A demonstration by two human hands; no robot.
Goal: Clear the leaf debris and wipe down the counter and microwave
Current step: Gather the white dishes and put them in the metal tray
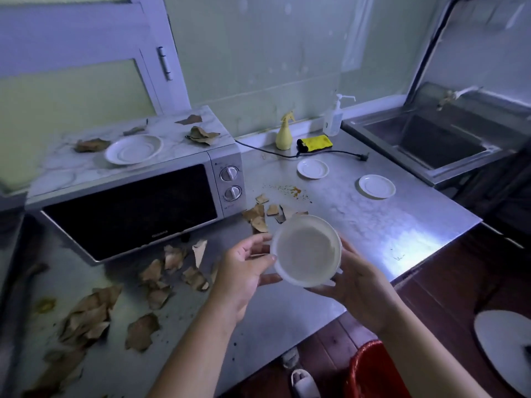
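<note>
The person at the steel worktop [373, 225] holds a white bowl [306, 251] above it with both hands. The left hand [247, 268] grips the bowl from the side, the thumb on the rim and the fingers curled under it; the right hand [359, 280] cups the other side from below, its fingers bent around the bottom. The bowl looks empty inside. On the worktop dry leaves [92, 314] lie scattered in front of the microwave [129, 202] and just beside its right corner, and a few other leaves [202, 135] lie on top of the microwave, near a white plate [133, 149]. An orange stain [293, 191] is on the worktop behind the bowl. At the wall stand a yellow spray bottle [284, 133] and a yellow cloth [314, 143] (the two are just beside each other). A small saucer [312, 168] and a second saucer [377, 186] rest further right, apart from each other, toward the sink [439, 139]
</note>
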